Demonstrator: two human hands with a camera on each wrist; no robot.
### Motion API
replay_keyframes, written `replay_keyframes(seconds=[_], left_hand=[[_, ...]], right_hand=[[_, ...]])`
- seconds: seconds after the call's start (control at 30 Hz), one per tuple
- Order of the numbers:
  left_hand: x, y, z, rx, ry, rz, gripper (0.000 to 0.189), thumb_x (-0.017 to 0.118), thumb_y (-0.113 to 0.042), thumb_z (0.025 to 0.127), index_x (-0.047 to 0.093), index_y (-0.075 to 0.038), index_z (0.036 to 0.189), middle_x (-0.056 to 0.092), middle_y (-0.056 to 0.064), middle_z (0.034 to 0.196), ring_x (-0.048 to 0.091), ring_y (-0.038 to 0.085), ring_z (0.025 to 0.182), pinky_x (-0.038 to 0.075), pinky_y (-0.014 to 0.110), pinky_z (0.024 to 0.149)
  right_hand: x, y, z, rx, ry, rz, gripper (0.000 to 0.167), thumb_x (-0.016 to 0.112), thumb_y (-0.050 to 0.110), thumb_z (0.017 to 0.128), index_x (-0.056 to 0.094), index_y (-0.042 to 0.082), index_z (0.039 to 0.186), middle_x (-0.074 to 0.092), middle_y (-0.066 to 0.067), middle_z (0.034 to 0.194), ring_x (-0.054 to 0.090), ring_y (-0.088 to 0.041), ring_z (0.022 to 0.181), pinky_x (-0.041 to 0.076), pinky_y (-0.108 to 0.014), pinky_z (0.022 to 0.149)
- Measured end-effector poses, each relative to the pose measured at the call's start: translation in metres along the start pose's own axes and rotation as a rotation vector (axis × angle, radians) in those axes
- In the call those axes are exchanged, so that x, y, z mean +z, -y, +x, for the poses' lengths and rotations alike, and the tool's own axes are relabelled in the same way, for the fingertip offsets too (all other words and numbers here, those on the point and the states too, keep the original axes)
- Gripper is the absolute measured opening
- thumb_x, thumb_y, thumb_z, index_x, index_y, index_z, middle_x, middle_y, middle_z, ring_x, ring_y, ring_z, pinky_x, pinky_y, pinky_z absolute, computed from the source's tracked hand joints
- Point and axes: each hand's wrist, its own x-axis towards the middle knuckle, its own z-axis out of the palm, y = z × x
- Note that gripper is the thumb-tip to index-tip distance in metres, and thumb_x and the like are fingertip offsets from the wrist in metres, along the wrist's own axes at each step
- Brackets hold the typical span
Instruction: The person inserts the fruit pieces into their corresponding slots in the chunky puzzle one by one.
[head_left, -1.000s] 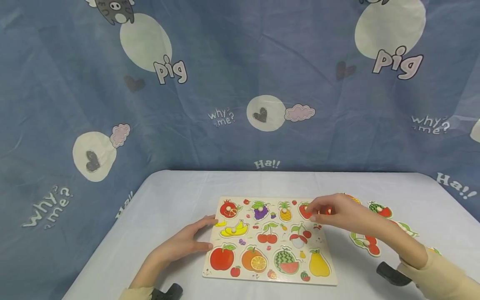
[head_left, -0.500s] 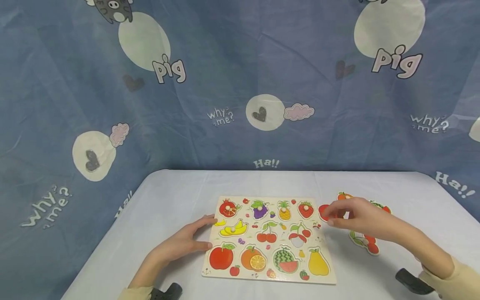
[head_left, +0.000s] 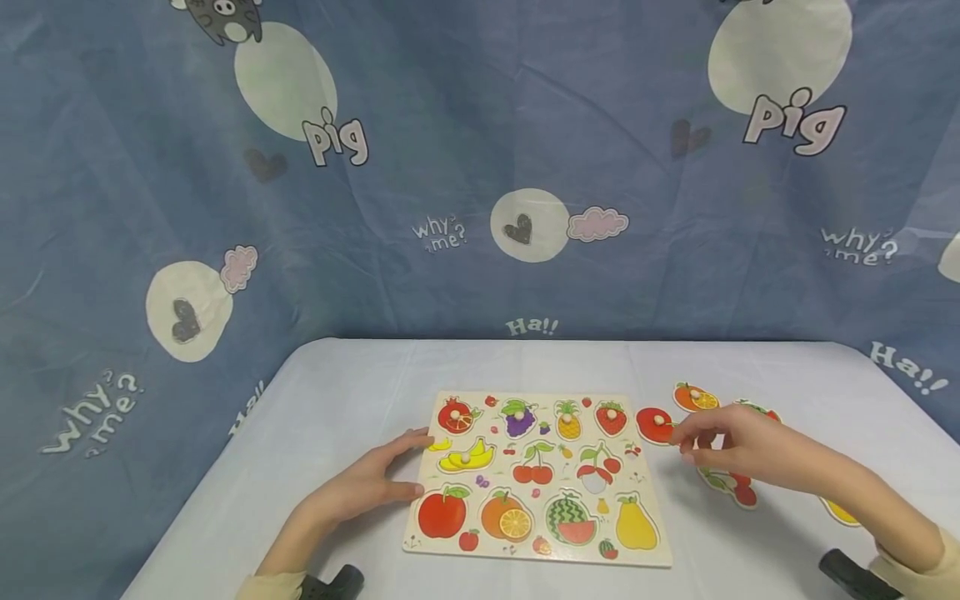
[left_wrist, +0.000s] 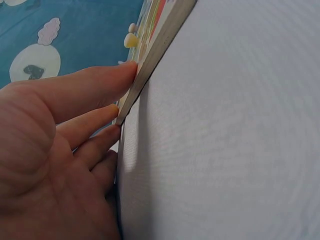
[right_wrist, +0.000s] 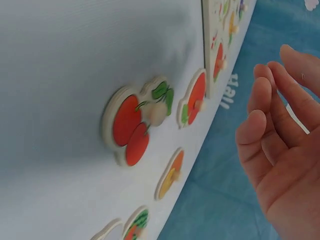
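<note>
Left fingers [left_wrist: 90, 124], parted, touch the board [head_left: 573, 557]; right fingers [right_wrist: 260, 95], loosely curled, seem empty near the cherry piece [right_wrist: 132, 125].

From my distance, I can read "pig" [head_left: 335, 140], "why me?" [head_left: 439, 232] and "Ha!!" [head_left: 533, 327] on the blue cloth [head_left: 420, 108].

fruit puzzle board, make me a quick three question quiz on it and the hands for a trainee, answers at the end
1. True or false: the right hand is holding a puzzle piece.

2. In the head view, which edge of the puzzle board does the left hand touch?
a) far edge
b) left edge
c) right edge

3. Fill in: in the head view, the large fruit just to the right of the pineapple in the board's far row is the ____.

Key: 1. False, its fingers hold nothing. 2. b. 3. Strawberry.
</note>
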Motion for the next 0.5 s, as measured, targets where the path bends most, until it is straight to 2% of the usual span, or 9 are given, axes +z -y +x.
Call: replay_keyframes(seconds=[0.3, 0.5], left_hand=[[0.000, -0.001, 0.000, -0.005, 0.002, -0.009, 0.068, 0.079, -0.013, 0.079, 0.053, -0.019, 0.141, 0.035, 0.011, 0.155, 0.022, 0.038, 0.145, 0.022, 0.066, 0.110], [0.000, 0.000, 0.001, -0.018, 0.006, -0.002, 0.069, 0.080, -0.015, 0.078, 0.053, -0.020, 0.142, 0.035, 0.011, 0.156, 0.021, 0.038, 0.145, 0.021, 0.067, 0.110]], right_hand=[[-0.003, -0.016, -0.011, 0.018, 0.026, -0.010, 0.017, 0.072, 0.019, 0.090, 0.072, 0.015, 0.107, 0.068, 0.008, 0.094, 0.057, -0.008, 0.078, 0.050, -0.025, 0.061], [-0.004, -0.028, -0.019, -0.025, 0.029, -0.023, 0.016, 0.072, 0.014, 0.089, 0.071, 0.014, 0.106, 0.068, 0.008, 0.095, 0.057, -0.006, 0.080, 0.049, -0.025, 0.062]])
